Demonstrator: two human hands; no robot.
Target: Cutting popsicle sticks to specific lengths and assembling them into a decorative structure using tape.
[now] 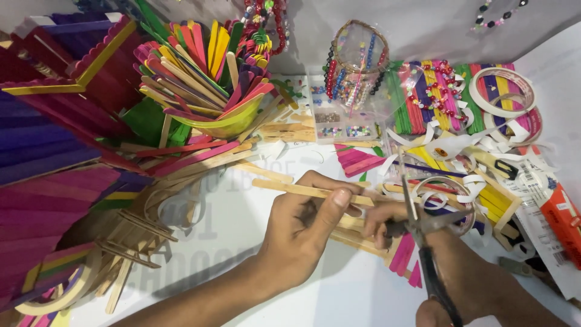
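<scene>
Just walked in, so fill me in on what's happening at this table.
A person's left hand pinches a plain wooden craft stick flat over the white table. The right hand works scissors, blades at the stick's far end. Coloured sticks, beads and tape rolls lie around.

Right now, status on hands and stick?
Left hand pinching plain wooden stick. Right hand on scissors, blades at stick's end. Loose coloured sticks beneath.
</scene>
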